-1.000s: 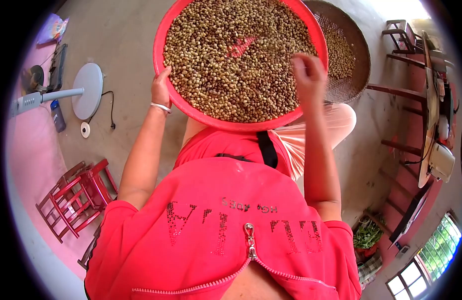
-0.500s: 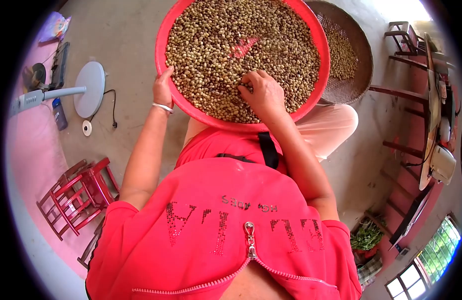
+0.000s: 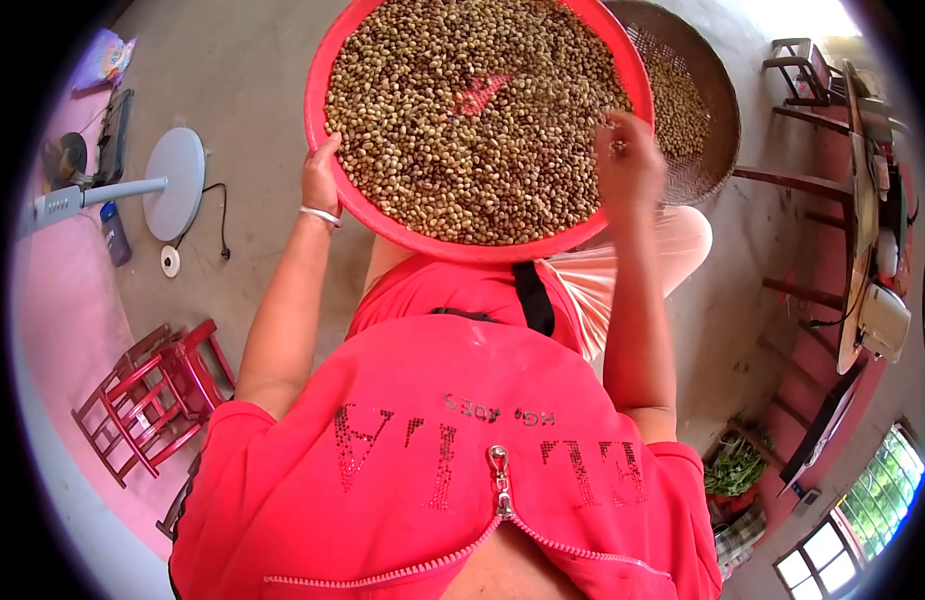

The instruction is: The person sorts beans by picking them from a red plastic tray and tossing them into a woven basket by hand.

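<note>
Grey floor (image 3: 253, 80) spreads outside my left hand (image 3: 323, 175), which grips the red sieve (image 3: 463, 250) by its edge; beans (image 3: 463, 170) reach inward to my curled right hand (image 3: 631, 165), its hold too blurred to tell.

This place seems to be a room of a home: the walls (image 3: 68, 275) are painted pink, the floor (image 3: 248, 70) is grey, and there are a red wooden chair (image 3: 190, 380), a standing fan (image 3: 176, 180), leafy greens (image 3: 736, 468) and a barred window (image 3: 885, 488).
</note>
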Demonstrator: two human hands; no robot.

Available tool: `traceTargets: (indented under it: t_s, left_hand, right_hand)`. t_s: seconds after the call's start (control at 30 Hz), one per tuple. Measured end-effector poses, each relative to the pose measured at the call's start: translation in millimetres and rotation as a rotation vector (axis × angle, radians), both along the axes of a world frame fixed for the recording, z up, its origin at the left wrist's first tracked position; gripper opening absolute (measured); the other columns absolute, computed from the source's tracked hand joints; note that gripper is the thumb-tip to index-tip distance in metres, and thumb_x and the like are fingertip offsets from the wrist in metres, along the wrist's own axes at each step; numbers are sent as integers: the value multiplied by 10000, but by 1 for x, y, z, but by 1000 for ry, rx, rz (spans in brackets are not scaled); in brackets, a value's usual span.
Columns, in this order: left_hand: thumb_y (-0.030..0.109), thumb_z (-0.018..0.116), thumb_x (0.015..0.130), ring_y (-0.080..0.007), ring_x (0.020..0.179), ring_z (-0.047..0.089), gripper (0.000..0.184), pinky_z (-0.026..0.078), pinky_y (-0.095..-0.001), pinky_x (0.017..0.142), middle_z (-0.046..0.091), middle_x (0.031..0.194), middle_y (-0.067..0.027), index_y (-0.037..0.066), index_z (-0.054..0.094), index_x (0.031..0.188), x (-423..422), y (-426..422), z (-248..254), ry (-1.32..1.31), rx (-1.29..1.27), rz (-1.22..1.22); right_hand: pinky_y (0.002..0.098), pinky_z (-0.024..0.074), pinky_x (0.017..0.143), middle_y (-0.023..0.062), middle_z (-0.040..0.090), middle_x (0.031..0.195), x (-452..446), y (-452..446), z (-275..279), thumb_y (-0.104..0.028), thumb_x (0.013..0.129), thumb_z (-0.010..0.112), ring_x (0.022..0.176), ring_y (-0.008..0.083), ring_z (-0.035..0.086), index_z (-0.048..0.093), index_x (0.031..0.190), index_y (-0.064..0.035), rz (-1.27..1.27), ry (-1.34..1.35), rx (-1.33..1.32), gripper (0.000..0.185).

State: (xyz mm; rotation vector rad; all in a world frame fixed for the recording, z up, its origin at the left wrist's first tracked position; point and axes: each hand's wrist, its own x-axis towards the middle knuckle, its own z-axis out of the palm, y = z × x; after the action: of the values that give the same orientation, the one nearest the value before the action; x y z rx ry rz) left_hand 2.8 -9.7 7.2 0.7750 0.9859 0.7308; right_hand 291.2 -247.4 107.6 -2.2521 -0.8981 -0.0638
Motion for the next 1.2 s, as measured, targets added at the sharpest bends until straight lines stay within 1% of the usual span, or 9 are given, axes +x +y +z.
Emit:
traceTargets:
  t_s: [0.13,0.47,0.53,0.63,0.7,0.77,0.87,1.03,1.2]
  left_hand:
    - [197,567,973,-220,1077,642,362,504,-348,974,665,1201,-124,-40,598,1246,0,2,0,11,-12,-5]
    - [197,566,976,-216,1076,643,363,503,-344,973,662,1208,-118,-38,598,1252,-3,1,-2,-6,12,-21]
    - [198,560,980,-215,1082,641,365,501,-344,979,662,1213,-118,-39,596,1255,-1,1,-1,17,-6,1]
    - [194,554,983,-214,1089,639,359,497,-343,985,659,1222,-119,-41,599,1250,-3,2,-3,-20,-37,-24]
    - [193,552,984,-214,1095,636,357,494,-342,988,657,1226,-119,-43,600,1249,-2,1,-1,-15,-21,-13]
    - [191,551,985,-215,1100,633,355,492,-342,991,654,1230,-120,-44,601,1247,1,1,1,-16,-5,-9]
    - [186,562,981,-218,1109,628,357,491,-347,992,655,1221,-120,-44,597,1252,1,-1,5,17,11,6]
    - [190,569,980,-218,1092,635,358,501,-350,982,656,1213,-117,-39,595,1253,-1,-2,5,21,8,-9]
    - [192,554,987,-228,1080,648,361,514,-356,971,660,1212,-121,-38,586,1264,-10,12,-25,54,62,-13]
  right_hand:
    - [426,534,798,86,653,923,-74,26,-6,-281,843,736,906,303,656,708,956,-129,407,50,-336,192]
    - [425,532,771,92,654,892,-67,26,-23,-238,849,716,875,302,655,708,900,-118,467,78,-279,131]
    - [423,534,730,93,675,890,-47,20,-20,-204,839,725,818,291,659,708,879,-121,471,21,-46,93]
    - [342,543,645,84,702,911,9,7,2,-107,850,736,690,213,659,630,1163,-93,-72,225,213,331]
    - [381,552,688,104,714,962,31,-3,6,-154,876,719,740,249,684,569,1270,-90,-182,123,205,427]
    - [420,552,778,138,715,1033,36,-10,2,-205,885,702,838,305,702,540,1306,-63,-99,99,-236,473]
    - [463,514,929,231,681,1111,-8,4,-24,-218,865,644,1031,358,665,510,1315,21,41,277,-524,527]
    - [488,503,919,285,617,1083,-72,50,-55,-117,839,604,1026,441,606,479,1265,74,203,209,-94,484]
    - [463,500,920,189,640,1078,-82,47,-24,-127,789,656,1002,391,608,611,1193,-54,593,126,-159,412]
